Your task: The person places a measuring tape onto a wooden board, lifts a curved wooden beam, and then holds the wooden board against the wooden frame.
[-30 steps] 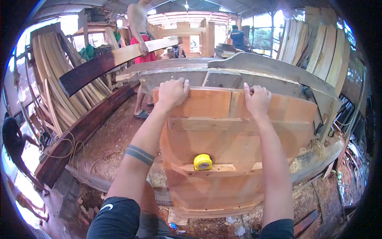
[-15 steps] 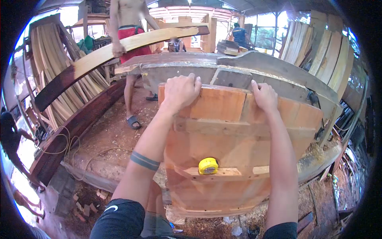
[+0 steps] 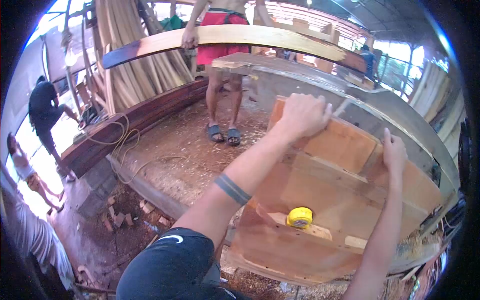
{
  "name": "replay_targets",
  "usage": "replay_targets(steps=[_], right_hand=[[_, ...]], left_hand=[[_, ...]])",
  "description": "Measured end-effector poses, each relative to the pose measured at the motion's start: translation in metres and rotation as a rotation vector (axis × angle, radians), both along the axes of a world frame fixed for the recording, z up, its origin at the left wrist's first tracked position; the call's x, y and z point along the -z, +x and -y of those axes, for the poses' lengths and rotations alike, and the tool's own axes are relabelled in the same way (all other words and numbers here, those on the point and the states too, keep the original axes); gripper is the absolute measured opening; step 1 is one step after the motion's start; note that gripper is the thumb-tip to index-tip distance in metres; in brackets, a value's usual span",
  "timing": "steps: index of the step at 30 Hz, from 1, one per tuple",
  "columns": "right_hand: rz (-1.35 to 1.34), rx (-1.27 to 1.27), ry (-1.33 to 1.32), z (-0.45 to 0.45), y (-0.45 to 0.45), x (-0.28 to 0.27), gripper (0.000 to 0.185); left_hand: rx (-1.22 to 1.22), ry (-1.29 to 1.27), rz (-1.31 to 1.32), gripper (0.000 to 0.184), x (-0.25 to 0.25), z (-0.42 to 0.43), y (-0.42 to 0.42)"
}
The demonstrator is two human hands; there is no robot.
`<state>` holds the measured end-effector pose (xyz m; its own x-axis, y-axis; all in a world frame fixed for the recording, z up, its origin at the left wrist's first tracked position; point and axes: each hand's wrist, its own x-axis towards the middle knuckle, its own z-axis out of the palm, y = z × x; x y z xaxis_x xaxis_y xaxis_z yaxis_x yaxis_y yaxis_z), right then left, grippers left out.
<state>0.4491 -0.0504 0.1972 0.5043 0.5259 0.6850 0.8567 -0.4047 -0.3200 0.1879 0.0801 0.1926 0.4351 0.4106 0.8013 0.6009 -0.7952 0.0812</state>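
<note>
A large orange-brown wooden panel (image 3: pixel 320 182) with battens across it leans toward me. My left hand (image 3: pixel 306 117) is closed over its top edge, knuckles up. Farther right along the same edge, my right hand (image 3: pixel 395 154) is also wrapped on the panel, thumb pointing up. A yellow tape measure (image 3: pixel 300 218) rests on the lower batten (image 3: pixel 325 232), between my forearms and touched by neither hand. Behind the panel's top edge runs a grey wooden structure (image 3: pixel 285 87) with a curved rim.
A person in red shorts (image 3: pixel 222 50) stands ahead, holding a long curved plank (image 3: pixel 240 36). Tall boards (image 3: pixel 120 55) lean at the left behind a dark red beam (image 3: pixel 145 122). A cord (image 3: pixel 120 137) hangs over the beam. Other people (image 3: pixel 45 110) are at far left. Wood offcuts (image 3: pixel 120 218) litter the floor.
My view has turned to the left, so the panel and my hands appear farther right. Both hands keep their grip on the top edge. The person ahead still holds the plank, now more level.
</note>
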Motion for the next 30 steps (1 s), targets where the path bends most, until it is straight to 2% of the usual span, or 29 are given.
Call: replay_targets(steps=[16,30], right_hand=[[-0.03,0.034,-0.022,-0.001,0.002,0.0,0.057],[-0.009,0.022,-0.003,-0.004,0.012,0.003,0.057]], left_hand=[[0.017,0.012,0.044,0.038,0.002,0.0,0.0],[-0.023,-0.029,-0.032,0.038,-0.002,0.0,0.001]])
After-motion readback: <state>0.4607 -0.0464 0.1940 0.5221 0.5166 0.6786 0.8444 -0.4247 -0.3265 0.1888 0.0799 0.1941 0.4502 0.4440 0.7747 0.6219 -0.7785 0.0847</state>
